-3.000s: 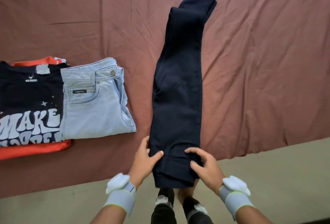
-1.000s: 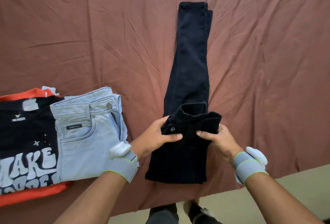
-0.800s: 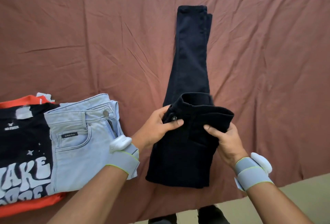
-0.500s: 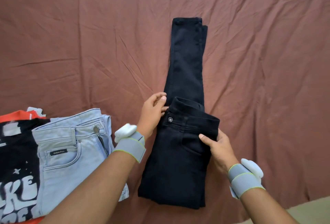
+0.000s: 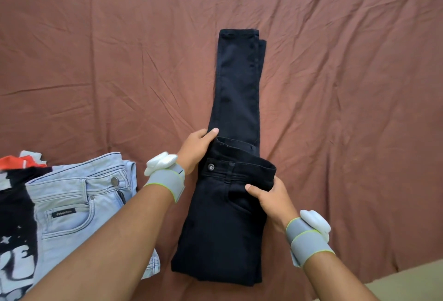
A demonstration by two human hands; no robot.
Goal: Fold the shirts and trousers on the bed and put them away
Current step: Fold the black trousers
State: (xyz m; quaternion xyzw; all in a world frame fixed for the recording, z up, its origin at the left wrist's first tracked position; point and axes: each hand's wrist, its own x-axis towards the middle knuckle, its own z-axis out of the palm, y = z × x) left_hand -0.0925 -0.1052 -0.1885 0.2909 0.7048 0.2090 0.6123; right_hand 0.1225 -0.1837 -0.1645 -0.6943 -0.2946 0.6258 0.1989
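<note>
Dark navy trousers (image 5: 237,89) lie lengthwise on the bed, their waistband end folded up over the legs, button facing up. My left hand (image 5: 196,148) grips the folded waistband at its left corner, fingers tucked under the cloth. My right hand (image 5: 271,198) holds the waistband's right side, thumb on top of the fabric and fingers beneath. Folded light-blue jeans (image 5: 76,207) lie to the left, beside a folded black printed T-shirt (image 5: 14,228) on an orange garment (image 5: 14,160).
The reddish-brown bed sheet (image 5: 347,96) is wrinkled and covers the whole bed. The bed's near edge and a strip of beige floor (image 5: 412,284) show at the lower right.
Both hands carried the waistband end forward over the legs and laid it down; the fold now lies flatter. The view shifted forward, so the stack at left slid down and out.
</note>
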